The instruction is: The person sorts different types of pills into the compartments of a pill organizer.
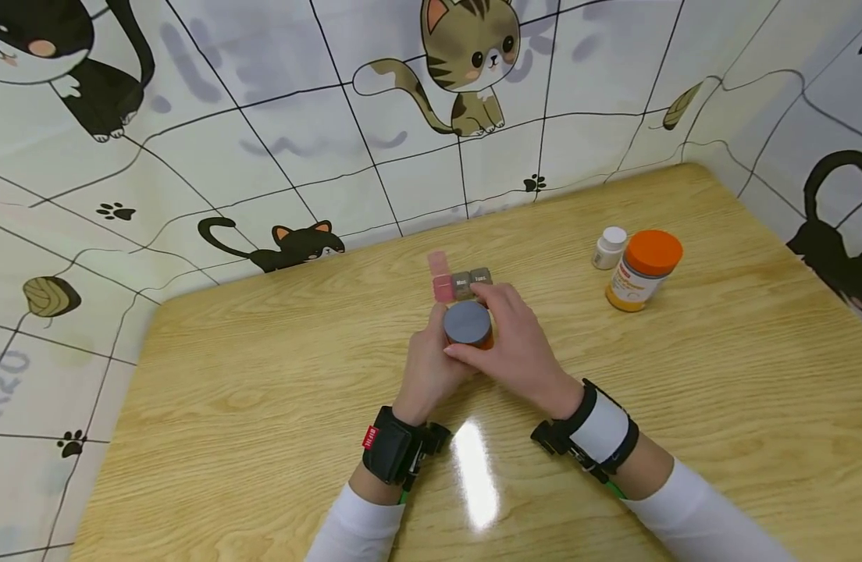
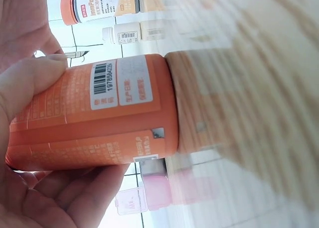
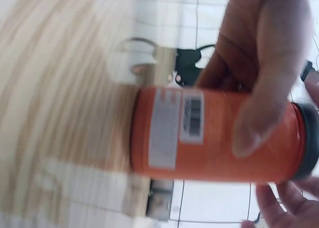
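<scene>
An orange supplement bottle (image 2: 119, 113) with a dark grey lid (image 1: 468, 321) stands upright on the table. My left hand (image 1: 434, 359) holds its body; in the right wrist view, that thumb lies across the orange side. Around the lid curl the thumb and fingers of my right hand (image 1: 518, 339); the left wrist view leaves the lid out of frame. Just behind the bottle sits a small pill organizer (image 1: 462, 285) with pink and grey compartments. Its pink flap (image 1: 437, 261) is raised, and the grey lids read Mon and Tues.
To the right stand a small white bottle (image 1: 609, 248) and a larger bottle with an orange lid (image 1: 644, 271). The wooden table (image 1: 262, 406) meets a cat-patterned white curtain (image 1: 297, 117) at its back edge.
</scene>
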Tool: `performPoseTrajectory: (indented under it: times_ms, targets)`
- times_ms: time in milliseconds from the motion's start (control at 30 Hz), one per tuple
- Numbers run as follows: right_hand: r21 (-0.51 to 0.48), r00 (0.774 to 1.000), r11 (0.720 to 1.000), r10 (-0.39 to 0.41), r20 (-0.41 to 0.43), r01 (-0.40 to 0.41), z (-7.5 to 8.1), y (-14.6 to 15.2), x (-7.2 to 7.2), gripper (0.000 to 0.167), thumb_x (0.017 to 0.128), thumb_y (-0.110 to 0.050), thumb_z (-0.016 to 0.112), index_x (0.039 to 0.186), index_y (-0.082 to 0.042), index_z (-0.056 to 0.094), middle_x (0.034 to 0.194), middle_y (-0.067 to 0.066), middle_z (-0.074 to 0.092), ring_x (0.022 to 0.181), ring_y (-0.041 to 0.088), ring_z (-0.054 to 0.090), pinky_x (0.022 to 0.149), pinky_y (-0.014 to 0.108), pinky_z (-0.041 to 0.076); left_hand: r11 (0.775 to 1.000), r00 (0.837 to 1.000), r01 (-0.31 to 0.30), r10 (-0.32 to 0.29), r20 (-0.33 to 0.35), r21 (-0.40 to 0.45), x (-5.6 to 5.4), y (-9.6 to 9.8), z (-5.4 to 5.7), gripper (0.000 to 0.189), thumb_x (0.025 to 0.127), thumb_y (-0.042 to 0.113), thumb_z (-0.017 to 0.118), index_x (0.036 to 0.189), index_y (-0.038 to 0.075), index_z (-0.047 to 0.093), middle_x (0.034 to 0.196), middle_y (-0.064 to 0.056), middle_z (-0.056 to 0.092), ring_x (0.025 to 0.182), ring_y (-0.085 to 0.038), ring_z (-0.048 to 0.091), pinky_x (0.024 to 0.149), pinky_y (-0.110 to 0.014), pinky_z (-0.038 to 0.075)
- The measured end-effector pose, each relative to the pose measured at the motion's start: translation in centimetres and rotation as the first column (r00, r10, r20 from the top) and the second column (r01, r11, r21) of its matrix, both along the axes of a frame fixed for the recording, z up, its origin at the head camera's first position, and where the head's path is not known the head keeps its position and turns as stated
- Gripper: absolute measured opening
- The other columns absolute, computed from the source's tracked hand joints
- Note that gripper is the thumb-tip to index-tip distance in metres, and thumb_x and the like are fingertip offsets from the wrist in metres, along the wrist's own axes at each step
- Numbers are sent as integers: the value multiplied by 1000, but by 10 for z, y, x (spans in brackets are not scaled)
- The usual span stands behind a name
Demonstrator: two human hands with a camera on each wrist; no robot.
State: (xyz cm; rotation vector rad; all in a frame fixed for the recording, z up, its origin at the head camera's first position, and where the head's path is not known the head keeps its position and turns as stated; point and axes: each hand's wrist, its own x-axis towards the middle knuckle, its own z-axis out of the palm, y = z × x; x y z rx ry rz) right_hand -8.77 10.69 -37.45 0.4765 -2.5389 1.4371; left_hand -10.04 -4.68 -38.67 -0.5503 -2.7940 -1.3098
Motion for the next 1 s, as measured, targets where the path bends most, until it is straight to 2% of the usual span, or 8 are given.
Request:
performPoseTrajectory:
  times_ms: [67, 167, 300, 433, 567, 733, 833, 1000]
  targets:
    - [6, 1000, 1000, -23, -13, 23, 0, 0, 1, 65, 81, -15, 86, 134, 6, 54, 123, 22, 60, 114, 37, 58, 97, 55, 47, 1000, 1000, 1, -1, 1, 1, 0, 1, 0, 58, 78, 12, 84, 123, 1, 50, 107, -22, 72, 95, -36, 73, 77, -45, 60]
    - [10, 999, 999, 33, -14, -33, 2, 4, 0, 58, 84, -9, 80, 134, 8, 54, 129, 24, 62, 123, 40, 57, 103, 57, 45, 1000, 1000, 1, -2, -1, -3, 0, 2, 2, 64, 77, 14, 86, 127, 1, 49, 107, -21, 73, 94, -35, 73, 76, -43, 60]
    - [5, 996, 996, 87, -21, -87, 2, 7, -1, 67, 83, -8, 81, 140, 8, 48, 138, 28, 54, 131, 42, 51, 109, 59, 41, 1000, 1000, 4, -4, -11, -12, 1, 1, 3, 54, 78, 9, 82, 120, 0, 49, 104, -21, 72, 90, -36, 73, 74, -42, 60]
    - [30, 998, 999, -11, -55, 13, 1, 0, 1, 79, 77, -20, 89, 140, 6, 48, 130, 27, 54, 118, 40, 56, 100, 57, 46, 1000, 1000, 2, -2, -20, -19, 1, 0, 2, 44, 78, 5, 78, 110, 1, 49, 99, -22, 72, 86, -37, 73, 71, -44, 59]
    - [42, 996, 996, -75, -57, 77, 0, -4, 2, 73, 78, -20, 88, 136, 7, 52, 119, 23, 61, 108, 38, 60, 93, 58, 47, 1000, 1000, 3, -3, -8, -8, 1, 1, 2, 49, 79, 9, 81, 116, 0, 50, 103, -23, 72, 92, -37, 73, 75, -45, 60]
    - [-3, 999, 999, 50, -17, -50, 1, 4, -1, 62, 83, -5, 80, 137, 9, 52, 130, 24, 62, 124, 40, 58, 104, 58, 45, 1000, 1000, -2, 2, 1, -11, 1, 1, 2, 54, 79, 13, 83, 120, 0, 49, 104, -22, 72, 91, -35, 73, 74, -43, 60]
    - [-14, 994, 994, 106, -6, -106, 0, 7, -3, 68, 83, -4, 80, 141, 9, 47, 138, 27, 56, 129, 41, 54, 107, 58, 43, 1000, 1000, -2, 2, 2, -10, 1, 0, 2, 53, 79, 11, 83, 118, -1, 49, 105, -23, 72, 91, -36, 73, 75, -44, 60]
    - [13, 998, 1000, -17, -60, 18, 0, 0, -1, 81, 77, -18, 89, 141, 9, 46, 124, 25, 55, 114, 39, 54, 97, 57, 46, 1000, 1000, 2, -2, 3, 7, 0, 0, 2, 53, 78, 10, 82, 119, 0, 49, 105, -23, 72, 93, -37, 73, 77, -46, 60]
